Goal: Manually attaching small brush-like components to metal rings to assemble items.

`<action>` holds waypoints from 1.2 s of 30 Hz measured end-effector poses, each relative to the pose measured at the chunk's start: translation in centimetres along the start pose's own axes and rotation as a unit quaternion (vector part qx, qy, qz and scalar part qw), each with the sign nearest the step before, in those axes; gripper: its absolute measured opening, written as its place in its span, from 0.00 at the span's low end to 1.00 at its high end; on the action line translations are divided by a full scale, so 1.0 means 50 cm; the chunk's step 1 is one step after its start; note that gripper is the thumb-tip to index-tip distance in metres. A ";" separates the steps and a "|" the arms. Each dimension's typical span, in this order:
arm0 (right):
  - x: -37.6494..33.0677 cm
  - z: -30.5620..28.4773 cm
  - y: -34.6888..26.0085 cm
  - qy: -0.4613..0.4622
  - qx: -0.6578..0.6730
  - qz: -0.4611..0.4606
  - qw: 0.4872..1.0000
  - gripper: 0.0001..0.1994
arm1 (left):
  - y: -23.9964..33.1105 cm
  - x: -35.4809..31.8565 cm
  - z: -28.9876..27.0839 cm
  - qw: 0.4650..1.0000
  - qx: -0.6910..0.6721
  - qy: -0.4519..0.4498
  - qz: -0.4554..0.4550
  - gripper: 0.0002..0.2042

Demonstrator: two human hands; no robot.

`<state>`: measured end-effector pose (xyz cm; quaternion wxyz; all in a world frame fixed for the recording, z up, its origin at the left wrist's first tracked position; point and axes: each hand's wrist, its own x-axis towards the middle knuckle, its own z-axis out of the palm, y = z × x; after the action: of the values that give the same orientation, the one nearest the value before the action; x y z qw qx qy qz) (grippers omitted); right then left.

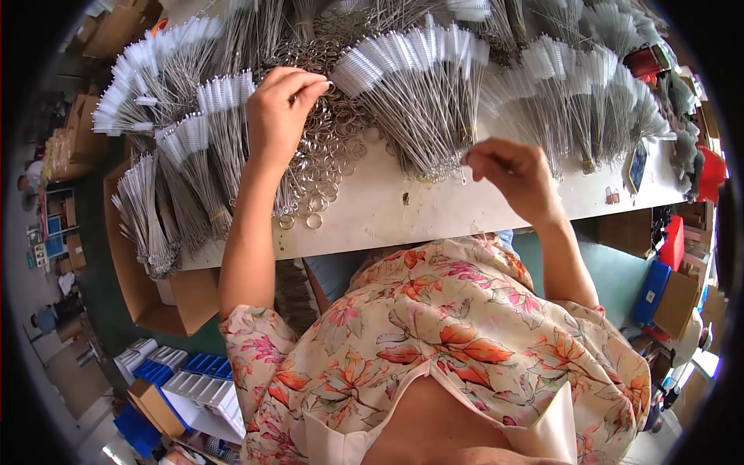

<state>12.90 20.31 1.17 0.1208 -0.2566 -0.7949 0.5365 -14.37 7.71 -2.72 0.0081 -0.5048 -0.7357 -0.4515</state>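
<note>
White table (434, 213), left hand (283, 108) pinching ring (328, 83), right hand (515, 172) pinching brush (466, 159)

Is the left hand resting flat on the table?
No, the left hand is raised over the metal rings, fingertips pinched together.

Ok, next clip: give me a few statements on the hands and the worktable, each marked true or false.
1. The left hand is raised over the pile of metal rings. True.
2. The right hand lies flat on the table. False: it is lifted, fingers pinched together.
3. Bundles of wire brushes with white bristle tips fan across the table. True.
4. The rings sit in a blue tray. False: they lie loose on the tabletop.
5. Both hands wear gloves. False: both are bare.
</note>
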 end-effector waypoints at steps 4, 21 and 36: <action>0.038 0.029 -0.078 -0.035 0.156 -0.014 0.987 0.06 | 0.109 -0.028 -0.010 0.933 -0.313 0.032 -0.175 0.08; 0.069 0.147 -0.106 0.082 -0.012 -0.378 0.922 0.07 | 0.178 -0.113 -0.033 0.934 -0.350 0.071 -0.013 0.11; 0.060 0.126 -0.139 -0.079 0.322 -0.086 0.939 0.07 | 0.214 -0.112 -0.090 0.961 -0.270 0.044 0.028 0.14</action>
<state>5.49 14.89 4.81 0.1797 -0.0919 -0.6053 0.7700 -5.58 1.45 4.35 -0.0841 -0.4881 -0.5708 -0.6549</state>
